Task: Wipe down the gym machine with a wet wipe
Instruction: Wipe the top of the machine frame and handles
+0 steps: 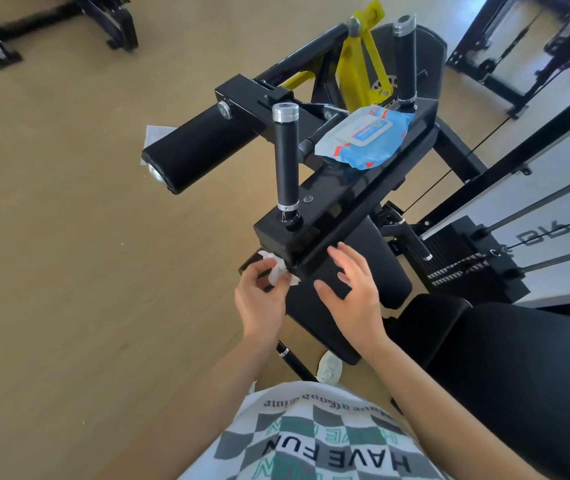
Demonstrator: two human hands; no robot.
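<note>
The black gym machine (342,199) fills the middle of the head view, with two upright handles and a yellow lever at the back. My left hand (261,299) pinches a crumpled white wet wipe (278,268) against the near corner of the machine's black bar. My right hand (353,289) hovers with fingers spread and relaxed over the black pad (314,313) just below that bar, holding nothing. A blue pack of wet wipes (363,136) lies on top of the machine between the handles.
A padded roller (193,150) sticks out to the left. The weight stack and cables (477,265) stand at the right. A black seat (519,358) is beside my right arm. Another machine's frame (51,26) stands at the far left on the wooden floor.
</note>
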